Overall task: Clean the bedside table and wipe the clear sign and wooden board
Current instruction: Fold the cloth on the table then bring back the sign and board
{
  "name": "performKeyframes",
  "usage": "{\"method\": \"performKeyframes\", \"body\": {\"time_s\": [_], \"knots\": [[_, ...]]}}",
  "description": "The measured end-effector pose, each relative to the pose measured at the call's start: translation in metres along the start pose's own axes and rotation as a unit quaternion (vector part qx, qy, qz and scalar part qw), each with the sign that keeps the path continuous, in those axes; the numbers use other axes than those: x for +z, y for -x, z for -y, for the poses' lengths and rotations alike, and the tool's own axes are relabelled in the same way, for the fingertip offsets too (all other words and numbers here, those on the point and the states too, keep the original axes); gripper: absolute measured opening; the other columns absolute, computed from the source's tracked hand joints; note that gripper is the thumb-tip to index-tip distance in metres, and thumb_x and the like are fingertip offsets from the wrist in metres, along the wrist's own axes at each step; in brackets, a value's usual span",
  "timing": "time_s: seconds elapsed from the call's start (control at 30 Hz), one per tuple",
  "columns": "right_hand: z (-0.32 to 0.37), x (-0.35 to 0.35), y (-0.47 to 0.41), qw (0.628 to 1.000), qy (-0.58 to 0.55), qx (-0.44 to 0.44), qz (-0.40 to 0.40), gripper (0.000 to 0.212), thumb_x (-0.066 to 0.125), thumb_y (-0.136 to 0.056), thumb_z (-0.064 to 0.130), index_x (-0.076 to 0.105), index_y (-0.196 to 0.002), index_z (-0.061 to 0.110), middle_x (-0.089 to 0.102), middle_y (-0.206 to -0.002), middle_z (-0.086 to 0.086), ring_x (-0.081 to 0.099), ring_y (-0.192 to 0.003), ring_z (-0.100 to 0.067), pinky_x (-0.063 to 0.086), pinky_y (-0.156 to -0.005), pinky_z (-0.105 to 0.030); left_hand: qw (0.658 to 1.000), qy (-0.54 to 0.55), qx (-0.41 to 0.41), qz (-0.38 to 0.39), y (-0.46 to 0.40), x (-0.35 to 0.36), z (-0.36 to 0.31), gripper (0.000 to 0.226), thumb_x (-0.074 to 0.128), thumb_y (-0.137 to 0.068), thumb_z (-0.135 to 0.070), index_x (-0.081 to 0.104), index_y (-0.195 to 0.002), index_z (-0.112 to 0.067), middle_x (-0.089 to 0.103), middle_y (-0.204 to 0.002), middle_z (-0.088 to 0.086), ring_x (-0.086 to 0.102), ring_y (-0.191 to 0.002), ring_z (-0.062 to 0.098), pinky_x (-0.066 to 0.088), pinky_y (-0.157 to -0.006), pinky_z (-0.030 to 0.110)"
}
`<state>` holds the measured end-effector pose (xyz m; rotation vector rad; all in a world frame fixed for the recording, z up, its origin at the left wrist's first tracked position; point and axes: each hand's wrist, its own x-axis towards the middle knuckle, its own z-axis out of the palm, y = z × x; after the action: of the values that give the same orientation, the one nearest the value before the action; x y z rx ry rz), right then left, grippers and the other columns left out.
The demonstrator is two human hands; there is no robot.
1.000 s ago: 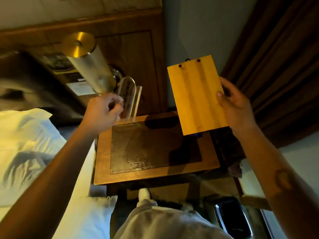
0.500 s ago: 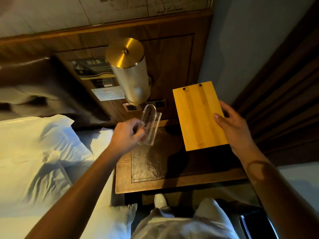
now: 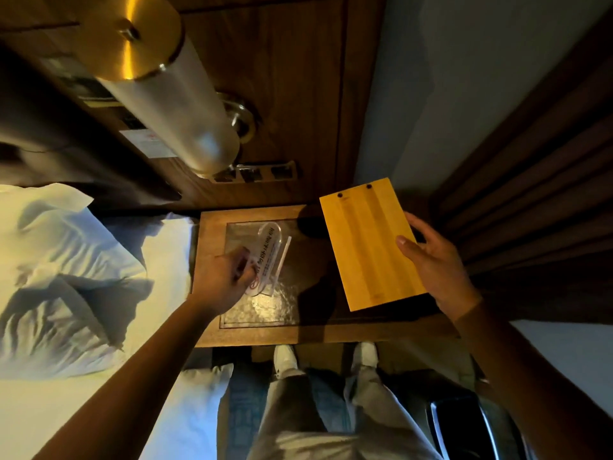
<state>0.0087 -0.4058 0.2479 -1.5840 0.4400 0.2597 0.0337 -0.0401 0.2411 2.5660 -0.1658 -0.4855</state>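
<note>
**Both hands full over the bedside table**

We see the left hand (image 3: 221,280) curled around the near end of the clear sign (image 3: 267,260), thumb and fingers pinching it; motion blur hides exactly how the fingers lie. The sign is tilted over the glass panel of the bedside table (image 3: 205,247), towards the left edge and roughly midway between the back and front edges. Whether its base touches the glass, we cannot tell. Printed text and a small red symbol show through the plastic.

The right hand (image 3: 434,265) holds the wooden board (image 3: 368,244) by its right edge, thumb on the upper face and fingers curled underneath. The board is lifted above the right side of the tabletop, slightly tilted, its two dark studs at the end nearest the wall, and it throws a dark shadow on the table.

A cylindrical lamp (image 3: 166,104) with a brass cap hangs over the back left corner. White pillows (image 3: 83,267) lie just beside the left edge. The person's shoes (image 3: 285,356) stand at the front edge
</note>
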Motion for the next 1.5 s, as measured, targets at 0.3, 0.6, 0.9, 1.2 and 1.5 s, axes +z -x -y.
{"method": "performKeyframes", "body": {"time_s": [0.3, 0.6, 0.9, 1.2, 1.5], "knots": [[-0.074, -0.015, -0.056, 0.999, 0.008, 0.034, 0.021, 0.049, 0.058, -0.1, 0.021, 0.044, -0.147, 0.027, 0.072, -0.111, 0.006, 0.073, -0.09, 0.0, 0.06, -0.072, -0.021, 0.998, -0.051, -0.045, 0.006, -0.044, 0.065, 0.037, 0.018, 0.062, -0.098, -0.018, 0.062, -0.114, -0.01, 0.07, -0.124, 0.018, 0.074, -0.093, 0.032, 0.056, -0.064, 0.026], [-0.209, 0.039, -0.119, 0.991, 0.078, 0.107, -0.02, 0.046, 0.058, -0.101, 0.035, 0.046, -0.145, 0.041, 0.067, -0.128, -0.003, 0.064, -0.115, -0.02, 0.053, -0.1, -0.042, 0.983, -0.153, -0.075, 0.071, -0.101, 0.131, 0.121, 0.019, 0.056, -0.099, -0.02, 0.055, -0.115, -0.009, 0.071, -0.109, 0.02, 0.069, -0.087, 0.035, 0.058, -0.069, 0.039], [-0.264, 0.107, -0.158, 0.98, 0.168, 0.075, -0.075, 0.044, 0.046, -0.105, 0.042, 0.043, -0.149, 0.04, 0.07, -0.116, -0.007, 0.068, -0.095, -0.023, 0.058, -0.083, -0.048, 0.966, -0.235, 0.012, 0.105, -0.149, 0.151, 0.172, 0.022, 0.048, -0.102, -0.023, 0.056, -0.116, -0.008, 0.067, -0.102, 0.018, 0.065, -0.093, 0.038, 0.046, -0.068, 0.037], [-0.291, 0.122, -0.178, 0.922, 0.377, 0.012, -0.082, 0.056, 0.038, -0.104, 0.049, 0.023, -0.156, 0.035, 0.068, -0.079, -0.005, 0.065, -0.067, -0.024, 0.052, -0.058, -0.039, 0.94, -0.318, 0.064, 0.1, -0.169, 0.145, 0.17, 0.035, 0.059, -0.097, -0.021, 0.058, -0.131, -0.014, 0.067, -0.112, 0.014, 0.062, -0.106, 0.036, 0.053, -0.075, 0.043], [-0.304, 0.114, -0.193, 0.917, 0.391, 0.052, -0.067, 0.062, 0.05, -0.103, 0.037, 0.019, -0.157, 0.039, 0.069, -0.076, -0.007, 0.065, -0.067, -0.025, 0.055, -0.068, -0.04, 0.947, -0.313, 0.035, 0.065, -0.162, 0.15, 0.176, 0.025, 0.055, -0.099, -0.029, 0.066, -0.117, -0.015, 0.058, -0.118, 0.013, 0.061, -0.103, 0.032, 0.058, -0.075, 0.046]]}}
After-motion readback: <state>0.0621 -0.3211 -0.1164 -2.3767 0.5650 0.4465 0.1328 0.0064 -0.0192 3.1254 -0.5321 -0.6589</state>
